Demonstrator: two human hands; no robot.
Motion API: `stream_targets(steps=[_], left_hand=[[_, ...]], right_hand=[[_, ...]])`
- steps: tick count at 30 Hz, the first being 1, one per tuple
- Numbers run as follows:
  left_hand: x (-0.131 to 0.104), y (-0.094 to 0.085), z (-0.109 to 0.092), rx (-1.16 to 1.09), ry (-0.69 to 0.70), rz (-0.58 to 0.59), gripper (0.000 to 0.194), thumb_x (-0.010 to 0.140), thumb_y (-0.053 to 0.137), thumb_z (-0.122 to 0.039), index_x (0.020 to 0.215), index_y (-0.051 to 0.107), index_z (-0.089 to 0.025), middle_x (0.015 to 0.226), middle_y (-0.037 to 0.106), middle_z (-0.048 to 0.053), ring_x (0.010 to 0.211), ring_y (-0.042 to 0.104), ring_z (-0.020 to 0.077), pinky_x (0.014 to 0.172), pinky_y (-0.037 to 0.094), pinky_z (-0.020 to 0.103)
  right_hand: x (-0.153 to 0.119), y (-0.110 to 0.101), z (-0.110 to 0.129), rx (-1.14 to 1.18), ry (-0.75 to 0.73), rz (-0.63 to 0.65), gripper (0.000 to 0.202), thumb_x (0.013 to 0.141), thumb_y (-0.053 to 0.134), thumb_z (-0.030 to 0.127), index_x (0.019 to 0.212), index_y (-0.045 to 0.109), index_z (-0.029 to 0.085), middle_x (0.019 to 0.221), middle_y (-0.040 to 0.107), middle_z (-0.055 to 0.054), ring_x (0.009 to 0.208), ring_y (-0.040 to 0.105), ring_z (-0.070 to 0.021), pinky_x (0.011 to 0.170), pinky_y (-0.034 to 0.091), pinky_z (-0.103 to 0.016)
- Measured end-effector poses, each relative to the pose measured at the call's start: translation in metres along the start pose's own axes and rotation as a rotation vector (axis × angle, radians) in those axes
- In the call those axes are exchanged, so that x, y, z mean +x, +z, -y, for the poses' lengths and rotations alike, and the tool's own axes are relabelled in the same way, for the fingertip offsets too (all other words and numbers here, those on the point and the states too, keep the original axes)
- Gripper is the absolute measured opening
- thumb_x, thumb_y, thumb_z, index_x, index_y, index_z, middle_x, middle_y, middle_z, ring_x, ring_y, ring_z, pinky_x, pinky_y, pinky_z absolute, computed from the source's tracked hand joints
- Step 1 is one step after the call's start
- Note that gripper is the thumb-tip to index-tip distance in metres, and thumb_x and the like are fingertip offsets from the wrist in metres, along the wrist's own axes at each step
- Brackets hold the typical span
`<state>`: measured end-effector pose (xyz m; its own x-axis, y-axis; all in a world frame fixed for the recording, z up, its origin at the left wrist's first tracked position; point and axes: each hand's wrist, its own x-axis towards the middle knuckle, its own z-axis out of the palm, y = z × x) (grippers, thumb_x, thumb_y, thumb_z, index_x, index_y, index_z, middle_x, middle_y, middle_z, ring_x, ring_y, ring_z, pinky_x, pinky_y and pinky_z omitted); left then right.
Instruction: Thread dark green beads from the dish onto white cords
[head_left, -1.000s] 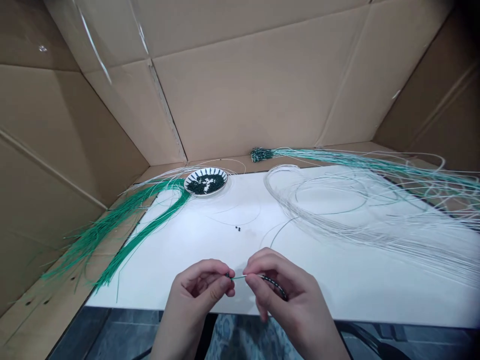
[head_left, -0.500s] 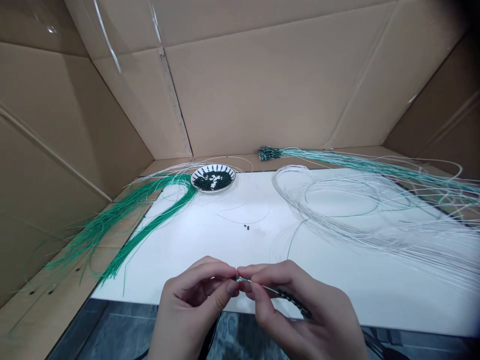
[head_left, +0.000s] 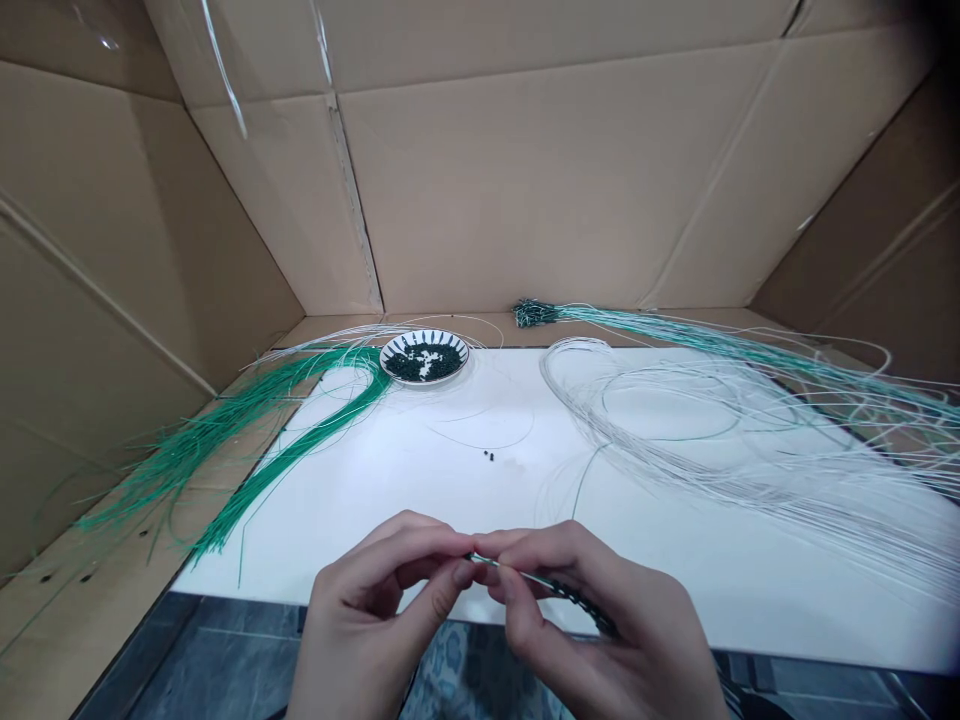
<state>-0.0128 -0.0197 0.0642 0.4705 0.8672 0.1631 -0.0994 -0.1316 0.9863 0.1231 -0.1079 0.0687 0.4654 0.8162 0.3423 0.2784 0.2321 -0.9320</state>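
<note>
Over the front edge of the white board, my left hand (head_left: 405,600) pinches the tip of a thin strand between thumb and index finger. My right hand (head_left: 592,610) grips the same beaded strand (head_left: 574,597) just beside it, the fingertips of both hands nearly touching. Dark beads run along the strand under my right fingers toward the palm. A short pale green length shows between the two pinches. Two small dark beads (head_left: 489,456) lie on the board beyond my hands. Farther back stands a patterned dish (head_left: 463,366) holding many dark beads.
Bundled green strands (head_left: 300,450) lie on the left of the white board (head_left: 420,470). Loops of clear strands (head_left: 660,450) spread over the right side. A bundle with a dark beaded end (head_left: 534,312) lies along the back, before cardboard walls (head_left: 540,180).
The view has shifted slightly, so the whole scene sits a little differently in the picture. Both hands keep the same pinch on the strand.
</note>
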Motion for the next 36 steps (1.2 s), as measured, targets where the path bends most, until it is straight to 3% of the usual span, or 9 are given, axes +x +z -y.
stream_targets(steps=[7,12,17,28,36], left_hand=[[-0.002,0.001,0.0,0.18,0.127,-0.021,0.021,0.082,0.079,-0.019,0.089,0.088,-0.036,0.081,0.079,0.005,0.074,0.073,0.0227,0.064,0.06,0.026],[0.001,-0.001,-0.001,0.012,0.013,0.024,0.015,0.076,0.084,-0.017,0.08,0.087,-0.032,0.077,0.076,0.002,0.07,0.071,0.0189,0.063,0.06,0.023],[0.004,-0.004,0.004,-0.203,-0.157,0.119,0.012,0.076,0.087,-0.017,0.077,0.086,-0.029,0.076,0.076,0.0,0.068,0.071,0.0144,0.064,0.059,0.018],[0.003,-0.005,0.004,-0.247,-0.132,0.171,0.017,0.079,0.084,-0.012,0.078,0.086,-0.029,0.077,0.075,-0.001,0.072,0.071,0.0129,0.066,0.058,0.015],[0.001,0.0,0.0,-0.24,-0.153,0.104,0.007,0.073,0.09,-0.021,0.073,0.086,-0.026,0.073,0.073,0.0,0.068,0.069,0.0137,0.062,0.057,0.017]], right_hand=[[0.001,-0.004,-0.007,-0.053,-0.07,0.058,0.015,0.088,0.069,0.014,0.086,0.074,0.028,0.088,0.084,0.003,0.076,0.079,-0.0148,0.075,0.061,-0.019],[0.003,-0.007,-0.008,-0.053,-0.026,0.088,0.01,0.089,0.071,0.02,0.084,0.079,0.025,0.077,0.082,0.001,0.066,0.076,-0.0161,0.069,0.062,-0.02],[0.003,-0.01,-0.009,-0.001,0.031,0.109,0.009,0.089,0.074,0.026,0.086,0.082,0.024,0.082,0.084,-0.002,0.068,0.077,-0.0177,0.069,0.063,-0.021],[0.0,-0.008,-0.006,0.029,0.04,0.111,0.009,0.087,0.073,0.019,0.085,0.081,0.023,0.078,0.082,0.001,0.068,0.075,-0.0155,0.067,0.058,-0.019],[0.001,-0.011,-0.006,-0.006,-0.017,0.131,0.013,0.087,0.073,0.015,0.084,0.082,0.023,0.077,0.082,0.001,0.067,0.076,-0.0144,0.067,0.057,-0.017]])
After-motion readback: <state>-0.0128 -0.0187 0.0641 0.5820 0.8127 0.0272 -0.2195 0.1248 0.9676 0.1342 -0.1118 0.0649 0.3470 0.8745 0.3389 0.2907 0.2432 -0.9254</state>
